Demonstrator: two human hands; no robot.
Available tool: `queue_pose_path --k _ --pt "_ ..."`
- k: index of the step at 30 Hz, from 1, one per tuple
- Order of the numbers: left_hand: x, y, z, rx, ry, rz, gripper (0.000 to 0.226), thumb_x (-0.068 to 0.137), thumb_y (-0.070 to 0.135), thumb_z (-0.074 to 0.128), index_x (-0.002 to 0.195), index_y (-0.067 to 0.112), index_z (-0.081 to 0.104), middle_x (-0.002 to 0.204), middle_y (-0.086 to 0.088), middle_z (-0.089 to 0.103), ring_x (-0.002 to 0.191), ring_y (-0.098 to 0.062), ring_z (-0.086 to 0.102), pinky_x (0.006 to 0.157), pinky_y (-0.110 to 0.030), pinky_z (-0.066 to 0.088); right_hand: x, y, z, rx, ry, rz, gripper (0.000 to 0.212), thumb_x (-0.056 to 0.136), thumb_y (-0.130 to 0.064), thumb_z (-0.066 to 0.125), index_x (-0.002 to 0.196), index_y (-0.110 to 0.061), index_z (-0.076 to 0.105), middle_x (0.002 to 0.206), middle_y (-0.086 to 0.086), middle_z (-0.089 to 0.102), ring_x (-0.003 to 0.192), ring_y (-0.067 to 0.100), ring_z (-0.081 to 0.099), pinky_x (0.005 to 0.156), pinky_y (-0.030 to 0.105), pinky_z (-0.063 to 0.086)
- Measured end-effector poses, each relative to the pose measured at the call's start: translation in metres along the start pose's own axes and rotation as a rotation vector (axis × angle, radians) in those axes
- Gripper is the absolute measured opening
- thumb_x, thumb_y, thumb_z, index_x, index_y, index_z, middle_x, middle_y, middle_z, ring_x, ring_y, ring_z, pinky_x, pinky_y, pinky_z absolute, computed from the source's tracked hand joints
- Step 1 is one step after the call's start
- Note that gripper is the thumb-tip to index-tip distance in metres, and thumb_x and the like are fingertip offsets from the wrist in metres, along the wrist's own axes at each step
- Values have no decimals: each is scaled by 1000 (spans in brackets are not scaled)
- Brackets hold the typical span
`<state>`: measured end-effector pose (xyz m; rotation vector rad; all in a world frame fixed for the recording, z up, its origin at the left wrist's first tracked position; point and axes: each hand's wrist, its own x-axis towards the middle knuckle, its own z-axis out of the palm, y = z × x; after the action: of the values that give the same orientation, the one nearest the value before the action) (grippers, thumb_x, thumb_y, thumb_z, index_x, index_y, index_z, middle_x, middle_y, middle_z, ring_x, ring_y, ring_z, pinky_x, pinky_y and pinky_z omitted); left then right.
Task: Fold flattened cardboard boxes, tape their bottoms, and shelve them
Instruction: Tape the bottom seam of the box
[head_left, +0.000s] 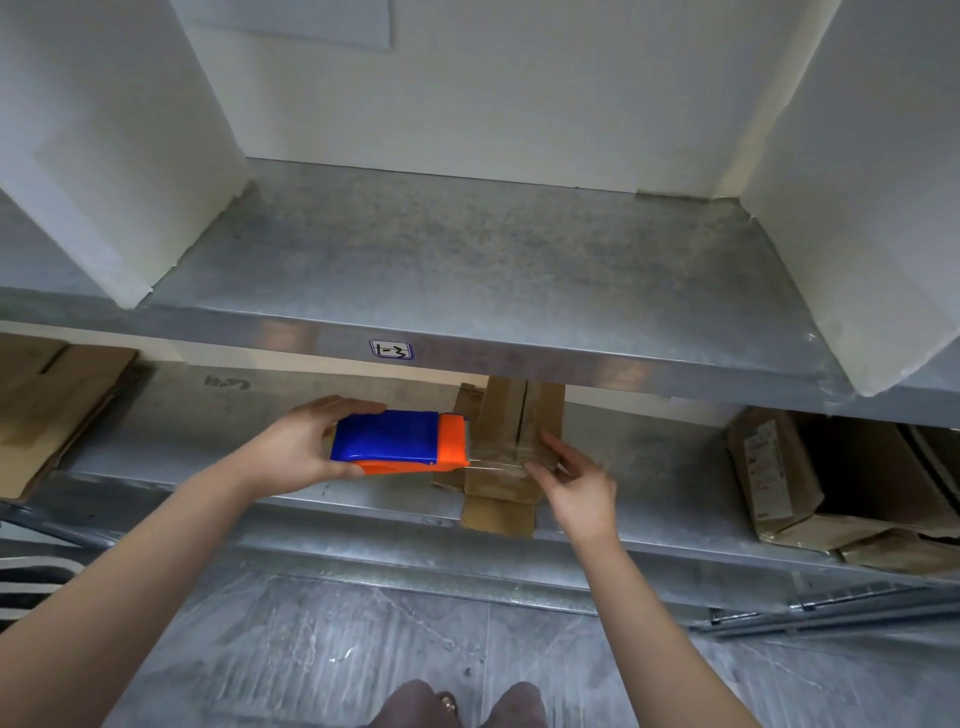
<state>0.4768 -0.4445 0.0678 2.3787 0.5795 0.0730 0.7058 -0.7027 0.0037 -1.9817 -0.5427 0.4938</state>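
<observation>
The upper shelf (467, 260) hides the far end of the small cardboard box (511, 441), so I see only its near part and the flap hanging over the lower shelf's (675, 483) front edge. The strip of clear tape (493, 466) is thin and glossy, hard to make out against the brown card. At the left edge a flattened cardboard sheet (47, 410) is cut off by the frame. At the right an open cardboard box (779, 467) lies on its side on the lower shelf, and its inside is too dark to read. Two white boxes (104, 156) stand on the upper shelf, left and right, both cropped. A small handwritten label (391, 349) is stuck on that shelf's front lip.

The small box lies on the lower shelf, between my hands. My left hand (306, 447) grips the blue and orange tape dispenser (400, 441) from its rear end, thumb below and fingers over the top, with the orange nose just beside the box. The tape runs from the nose across the box to my right hand (576, 483). That hand's fingers are nearly straight, with the thumb tip and fingertips touching the box where the tape ends. Both forearms reach forward over the grey floor (363, 649).
</observation>
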Motion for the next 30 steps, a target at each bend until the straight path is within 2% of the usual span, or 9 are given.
queue_pose_path --k 4,10,12,15,18,21,26,30 --pt "3 -2 -1 8 -2 10 77 68 28 86 122 64 43 128 23 52 119 1 50 103 -31 44 2 -2 0 43 -38 29 45 80 -30 79 122 -34 65 112 -16 65 98 0 58 78 -1 39" --pt "-4 -6 -14 -20 2 13 75 67 28 84 123 61 46 128 23 53 119 5 49 102 -24 42 5 2 -1 86 -59 49 45 80 -29 79 123 -33 65 112 -19 62 99 -4 56 81 0 39" --pt "-11 -10 -24 -4 -1 -17 76 70 21 85 123 60 47 128 24 52 118 6 49 101 -22 40 5 4 -1 100 -73 50 45 80 -31 78 123 -34 64 115 -16 64 102 -1 57 88 9 43" --pt "-14 -8 -28 98 21 -6 72 70 22 86 128 46 51 125 16 55 114 1 52 98 -24 43 7 6 2 127 -70 59 45 79 -30 79 121 -36 64 113 -16 64 103 3 57 97 28 51" --pt "-8 -4 -20 209 4 -1 71 71 26 82 134 38 50 125 11 56 114 -8 52 97 -26 42 7 10 5 170 -55 66 44 78 -29 80 117 -43 63 110 -18 62 103 5 58 94 39 55" --pt "-3 -4 -15 294 -23 -17 70 72 39 72 136 41 46 128 8 55 116 -15 53 96 -36 46 8 11 6 175 -50 57 44 78 -29 80 113 -47 61 110 -17 63 98 3 58 94 40 55" --pt "17 12 -5 380 -97 30 65 80 27 72 140 28 47 127 -2 57 117 -22 51 96 -30 40 7 12 9 180 -51 55 44 77 -31 80 111 -52 60 115 -17 64 102 5 60 92 41 56" --pt "33 23 3 436 -155 12 66 81 32 70 142 33 43 125 -1 57 113 -21 52 96 -33 42 6 14 9 162 -58 37 44 78 -37 78 116 -49 60 123 -12 65 106 6 60 91 41 57"
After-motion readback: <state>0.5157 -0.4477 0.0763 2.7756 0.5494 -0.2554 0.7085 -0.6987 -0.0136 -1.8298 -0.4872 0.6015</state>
